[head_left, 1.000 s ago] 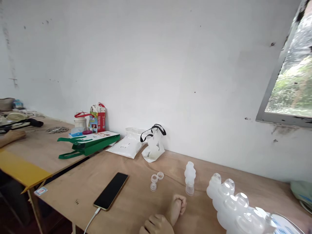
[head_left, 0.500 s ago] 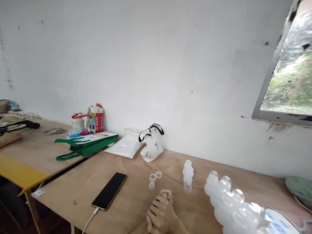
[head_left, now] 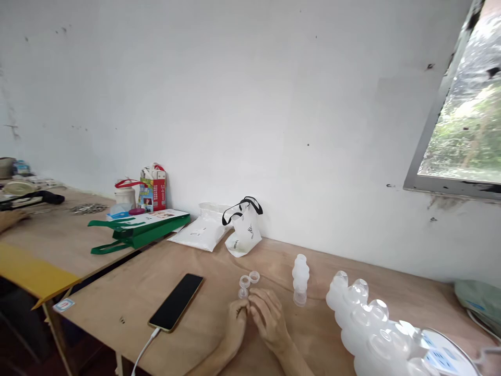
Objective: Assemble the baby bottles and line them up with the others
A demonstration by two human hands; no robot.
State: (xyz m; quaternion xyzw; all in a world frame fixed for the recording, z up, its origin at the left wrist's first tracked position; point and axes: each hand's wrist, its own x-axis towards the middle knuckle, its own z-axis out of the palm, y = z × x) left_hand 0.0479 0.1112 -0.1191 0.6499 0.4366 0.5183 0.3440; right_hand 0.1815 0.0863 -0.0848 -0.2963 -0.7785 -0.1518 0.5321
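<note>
My left hand [head_left: 236, 319] is closed in a loose fist above the table, and no object shows in it. Beside it, my right hand [head_left: 271, 317] has its fingers stretched and slightly bent toward the left one, holding nothing. The hands are close together near the fingertips; whether they touch is hard to tell. Just beyond them lie small clear plastic rings, one on the left [head_left: 245, 277] and one on the right [head_left: 257, 273], with a small clear cap [head_left: 243, 293] nearest my left hand. A frosted, bumpy plastic bottle [head_left: 300, 274] stands to the right of my hands.
A black phone [head_left: 177, 302] with a white cable lies left on the wooden table [head_left: 211, 334]. Several frosted bumpy bottles [head_left: 366, 318] stand at the right. White bags [head_left: 245, 235] and a green bag [head_left: 151, 232] sit toward the wall. Another table [head_left: 70, 245] adjoins at the left.
My hands were clasped together and have come apart. The left is now on the left as a fist, the right has straightened its fingers. Both moved slightly forward.
</note>
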